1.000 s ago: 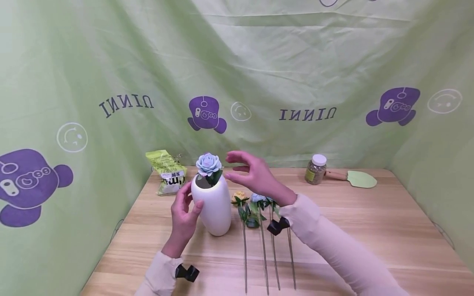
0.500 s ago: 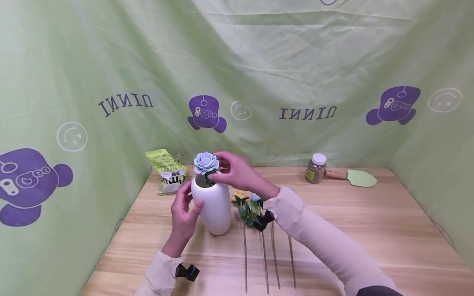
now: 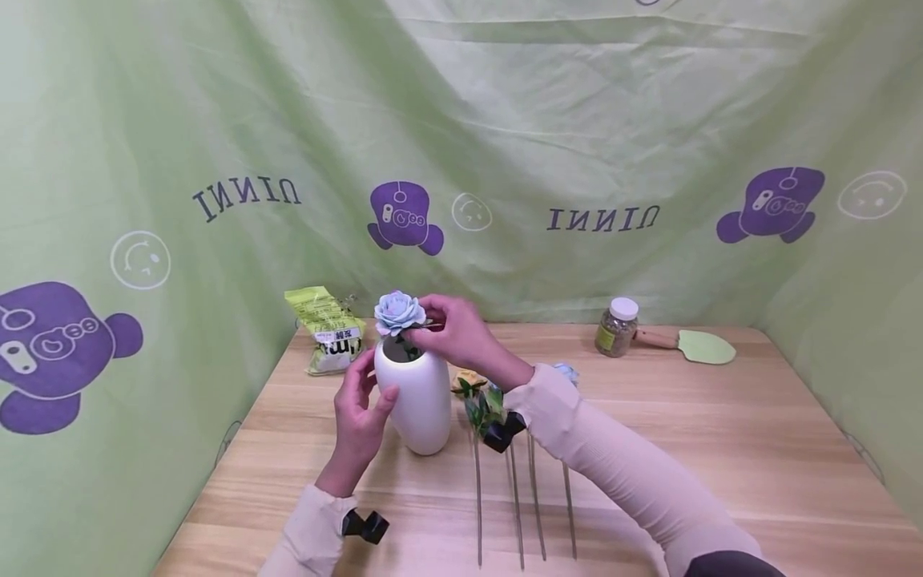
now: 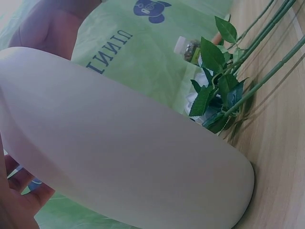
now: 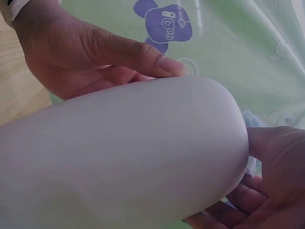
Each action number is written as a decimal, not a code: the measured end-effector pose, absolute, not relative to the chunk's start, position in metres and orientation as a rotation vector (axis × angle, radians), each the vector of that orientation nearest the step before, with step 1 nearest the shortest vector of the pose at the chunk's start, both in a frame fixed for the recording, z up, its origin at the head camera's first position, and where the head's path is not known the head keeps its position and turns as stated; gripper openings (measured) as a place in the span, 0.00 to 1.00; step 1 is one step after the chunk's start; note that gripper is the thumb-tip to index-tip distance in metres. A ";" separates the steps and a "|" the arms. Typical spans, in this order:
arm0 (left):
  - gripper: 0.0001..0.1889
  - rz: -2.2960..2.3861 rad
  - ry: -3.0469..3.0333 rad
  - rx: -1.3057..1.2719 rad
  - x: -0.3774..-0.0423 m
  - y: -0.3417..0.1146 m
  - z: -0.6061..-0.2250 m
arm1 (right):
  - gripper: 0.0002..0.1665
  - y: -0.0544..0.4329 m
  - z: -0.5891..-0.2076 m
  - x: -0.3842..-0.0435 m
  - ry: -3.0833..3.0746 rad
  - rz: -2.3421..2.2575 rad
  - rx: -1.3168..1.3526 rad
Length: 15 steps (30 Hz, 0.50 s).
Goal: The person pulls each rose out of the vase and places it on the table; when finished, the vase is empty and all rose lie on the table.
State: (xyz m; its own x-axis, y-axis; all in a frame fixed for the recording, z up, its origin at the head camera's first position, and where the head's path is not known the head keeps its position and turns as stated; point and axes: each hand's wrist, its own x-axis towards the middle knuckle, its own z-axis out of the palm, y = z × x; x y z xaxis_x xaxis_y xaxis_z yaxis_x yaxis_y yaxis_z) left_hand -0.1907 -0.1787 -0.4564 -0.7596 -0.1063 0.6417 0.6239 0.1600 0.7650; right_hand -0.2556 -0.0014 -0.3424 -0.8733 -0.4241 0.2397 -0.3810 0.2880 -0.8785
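Observation:
A white vase (image 3: pixel 414 405) stands on the table, slightly tilted in the head view. My left hand (image 3: pixel 362 421) holds its left side, thumb toward the front and fingers behind. Out of the vase's mouth rises a light blue rose (image 3: pixel 399 311), its lower stem hidden inside. Just beneath the bloom my right hand (image 3: pixel 461 335) pinches the rose by its stem or leaves; the exact contact is covered. In the right wrist view the white vase (image 5: pixel 133 148) blocks most of the rose, and my left hand's thumb (image 5: pixel 167 64) lies along the vase.
Right of the vase lie several long-stemmed artificial roses, including a yellow rose (image 3: pixel 469 380) and a blue rose (image 3: pixel 566 372). A green bag (image 3: pixel 328 328) sits at the back left. A lidded jar (image 3: pixel 616 328) and a small trowel (image 3: pixel 705 347) are at the back right.
My right hand has moved left from beside the vase and taken hold of the rose under its bloom. The bloom has shifted slightly left and up. My left hand stays on the vase.

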 end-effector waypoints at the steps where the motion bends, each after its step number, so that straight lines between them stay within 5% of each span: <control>1: 0.31 -1.657 -1.871 -0.489 -0.191 -0.178 -0.456 | 0.23 -0.002 -0.343 -0.256 2.482 -1.705 -0.767; 10: 0.31 -1.655 -1.866 -0.493 -0.193 -0.178 -0.455 | 0.13 -0.003 -0.343 -0.257 2.425 -1.934 -0.759; 15: 0.30 -1.652 -1.857 -0.503 -0.193 -0.179 -0.457 | 0.18 -0.003 -0.344 -0.257 2.367 -1.857 -0.855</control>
